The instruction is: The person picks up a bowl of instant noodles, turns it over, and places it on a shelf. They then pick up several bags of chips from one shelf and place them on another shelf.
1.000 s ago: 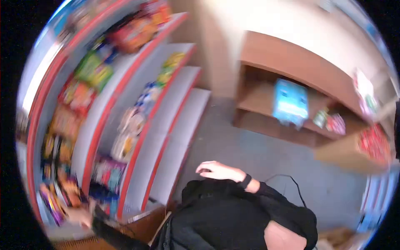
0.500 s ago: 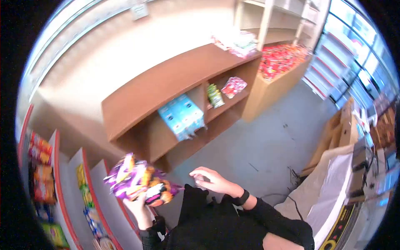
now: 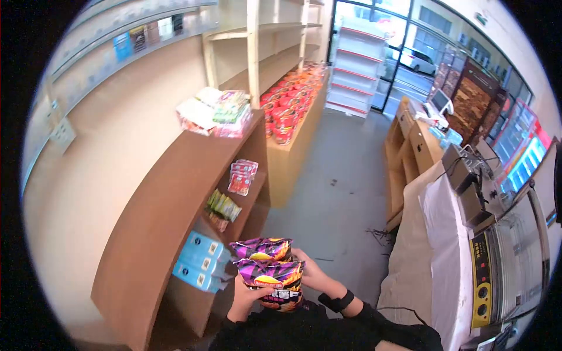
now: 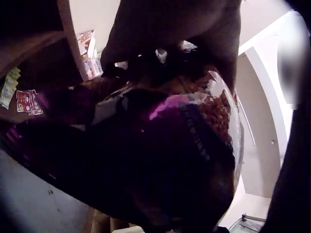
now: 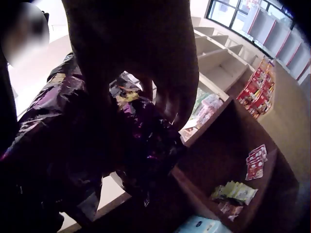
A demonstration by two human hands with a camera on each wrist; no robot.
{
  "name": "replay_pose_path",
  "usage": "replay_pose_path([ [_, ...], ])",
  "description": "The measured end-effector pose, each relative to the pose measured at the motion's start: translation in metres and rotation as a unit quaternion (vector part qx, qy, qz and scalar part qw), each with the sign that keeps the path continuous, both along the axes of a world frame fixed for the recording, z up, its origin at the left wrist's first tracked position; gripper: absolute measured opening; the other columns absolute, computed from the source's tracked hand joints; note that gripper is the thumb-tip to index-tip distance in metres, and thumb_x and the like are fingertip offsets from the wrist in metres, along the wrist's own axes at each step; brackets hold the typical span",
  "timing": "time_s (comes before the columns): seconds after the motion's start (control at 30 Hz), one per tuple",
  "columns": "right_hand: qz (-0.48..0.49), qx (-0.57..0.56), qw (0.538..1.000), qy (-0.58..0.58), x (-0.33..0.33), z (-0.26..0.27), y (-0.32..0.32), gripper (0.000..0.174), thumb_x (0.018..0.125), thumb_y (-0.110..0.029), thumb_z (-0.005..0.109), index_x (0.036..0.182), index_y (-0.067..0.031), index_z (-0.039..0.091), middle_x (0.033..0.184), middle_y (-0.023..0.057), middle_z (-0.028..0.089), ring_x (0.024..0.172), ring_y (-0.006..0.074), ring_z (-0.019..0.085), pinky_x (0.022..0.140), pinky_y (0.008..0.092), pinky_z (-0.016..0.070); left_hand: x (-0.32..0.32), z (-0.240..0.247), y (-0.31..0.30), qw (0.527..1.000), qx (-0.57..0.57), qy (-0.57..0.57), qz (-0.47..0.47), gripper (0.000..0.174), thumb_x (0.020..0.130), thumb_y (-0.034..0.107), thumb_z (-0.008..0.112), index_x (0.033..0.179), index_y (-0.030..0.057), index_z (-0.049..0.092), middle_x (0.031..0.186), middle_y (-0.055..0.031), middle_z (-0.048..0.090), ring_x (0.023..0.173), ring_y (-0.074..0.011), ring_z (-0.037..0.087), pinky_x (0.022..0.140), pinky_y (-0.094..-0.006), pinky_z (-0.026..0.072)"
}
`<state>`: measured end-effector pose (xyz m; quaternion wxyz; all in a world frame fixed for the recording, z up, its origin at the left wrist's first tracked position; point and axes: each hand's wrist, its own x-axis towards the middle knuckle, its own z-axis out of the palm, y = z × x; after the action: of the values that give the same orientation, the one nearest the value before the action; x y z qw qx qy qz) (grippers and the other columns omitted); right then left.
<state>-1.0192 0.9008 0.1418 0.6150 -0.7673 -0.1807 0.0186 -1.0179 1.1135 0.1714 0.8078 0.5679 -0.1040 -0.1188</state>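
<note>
Two purple chip bags are held one behind the other in front of the body in the head view. My left hand (image 3: 247,297) grips the nearer chip bag (image 3: 270,274) from the left, its thumb across the printed front. On the other side, my right hand (image 3: 313,274) holds the farther chip bag (image 3: 262,248), with part of the hand hidden behind the nearer one. In the right wrist view, dark fingers (image 5: 167,104) curl down over a crinkled purple bag (image 5: 146,128). The left wrist view shows the shadowed bag (image 4: 165,107) close up under the hand.
To the left stands a brown shelf unit (image 3: 158,169) with blue packs (image 3: 202,263), green packets (image 3: 223,205) and red packets (image 3: 242,176). Red tubs (image 3: 287,117) line a ledge beyond. A cloth-covered table (image 3: 418,245) with a yellow-fronted appliance (image 3: 481,281) is at the right.
The view has swung right, away from the red-edged snack shelves. My left hand has brought chip bags from the shelf to the body's front, and my right hand, earlier holding nothing, now grips one.
</note>
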Motion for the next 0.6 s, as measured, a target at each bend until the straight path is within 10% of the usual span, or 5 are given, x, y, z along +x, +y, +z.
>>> replay_pose_path([
  [0.37,-0.19,0.186,0.962,0.066,0.074,-0.021,-0.044,0.068,0.078,-0.013,0.07,0.132,-0.0016,0.031,0.125,0.008,0.047,0.113,0.0147,0.045,0.097,0.0303,0.0367,0.129,-0.016,-0.072,0.971,-0.02,0.119,-0.206,0.058,0.061,0.003,0.079,0.111,0.0001,0.05,0.101,-0.0064,0.062,0.092,-0.0145,0.058,0.084,-0.0304,0.0455],
  [0.6,-0.297,0.034,0.954,0.037,0.152,-0.024,-0.141,0.054,0.076,-0.016,0.07,0.121,-0.0024,0.043,0.11,0.0121,0.059,0.103,0.0169,0.056,0.087,0.0302,0.0434,0.223,-0.023,-0.172,0.959,-0.001,0.104,-0.265,0.062,0.062,0.002,0.078,0.115,0.0005,0.046,0.106,-0.0066,0.06,0.096,-0.0142,0.057,0.086,-0.0301,0.0451],
])
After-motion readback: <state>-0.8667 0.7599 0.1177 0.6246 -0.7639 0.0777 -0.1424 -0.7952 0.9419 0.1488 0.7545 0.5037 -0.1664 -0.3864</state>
